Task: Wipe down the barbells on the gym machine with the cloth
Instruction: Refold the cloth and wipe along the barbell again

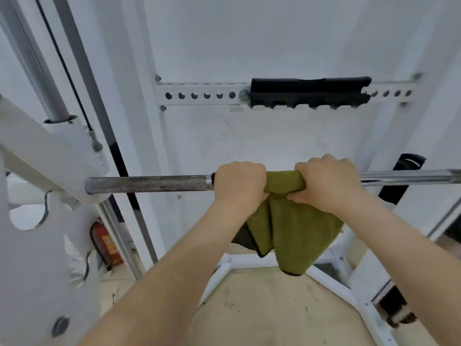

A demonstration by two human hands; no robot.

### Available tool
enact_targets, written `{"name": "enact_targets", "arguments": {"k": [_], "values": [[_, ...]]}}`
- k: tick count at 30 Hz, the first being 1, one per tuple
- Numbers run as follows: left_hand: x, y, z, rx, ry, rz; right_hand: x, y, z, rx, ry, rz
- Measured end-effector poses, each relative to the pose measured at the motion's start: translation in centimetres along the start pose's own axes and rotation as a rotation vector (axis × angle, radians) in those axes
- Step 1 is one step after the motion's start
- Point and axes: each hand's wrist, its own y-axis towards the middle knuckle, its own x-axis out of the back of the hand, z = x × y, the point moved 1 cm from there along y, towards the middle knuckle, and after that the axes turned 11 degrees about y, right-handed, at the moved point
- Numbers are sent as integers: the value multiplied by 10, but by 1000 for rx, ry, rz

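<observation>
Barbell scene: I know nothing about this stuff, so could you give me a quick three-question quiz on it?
1. True or false: the green cloth is draped over the barbell.
2. The left hand and right hand are: A) gripping cloth and bar, B) lying flat, C) hanging free.
3. What red thing stands low at the left?
Key: 1 true; 2 A; 3 the fire extinguisher.

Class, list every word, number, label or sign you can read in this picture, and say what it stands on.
No text here can be read.
Orange label on the fire extinguisher: too blurred to read.
White curved mark on the black part at the right edge: no legible letters.
</observation>
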Motion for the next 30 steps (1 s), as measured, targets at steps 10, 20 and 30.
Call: {"name": "enact_targets", "arguments": {"k": [10,20,30], "values": [[-30,-39,94,110,97,-52,-13,27,116,190,14,-108],[-37,-80,170,372,114,37,-26,45,209,400,210,-132],[16,15,-57,7,-1,24,-9,-16,-28,38,68,-169]]}}
